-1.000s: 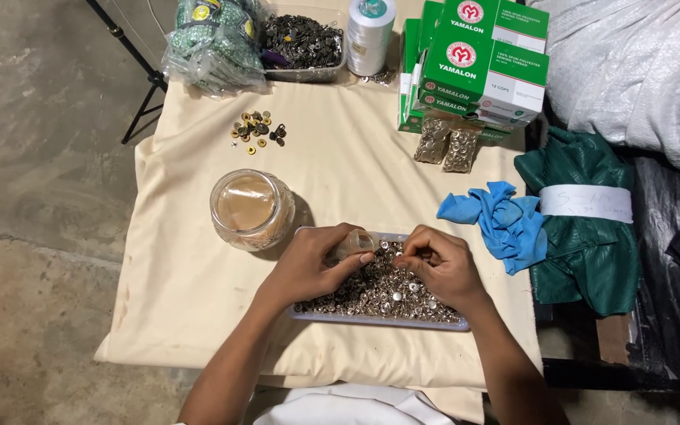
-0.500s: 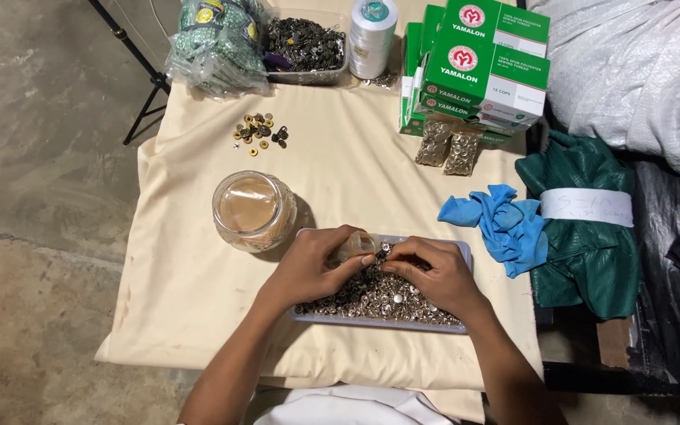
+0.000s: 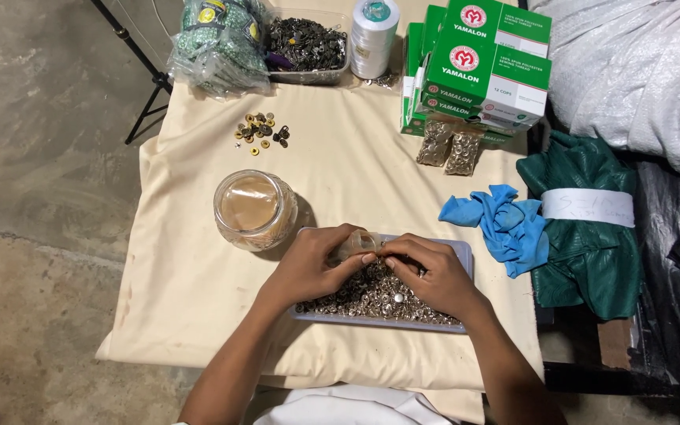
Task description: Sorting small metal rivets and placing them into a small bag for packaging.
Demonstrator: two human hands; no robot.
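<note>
A shallow grey tray heaped with small silvery metal fasteners lies at the near edge of a cream-covered table. Both my hands hover over it, fingertips meeting. My left hand pinches a small clear plastic bag. My right hand presses its fingertips against the bag's edge, and whether it holds a fastener is hidden. A glass jar stands just left of the tray.
Loose brass and dark fasteners lie mid-table. At the back sit a green packet bundle, a tub of dark parts, a white thread cone and green boxes. Blue cloth and rolled green fabric lie right.
My right hand has slid left across the tray until its fingertips met the left hand at the clear bag. The left hand has stayed over the tray.
</note>
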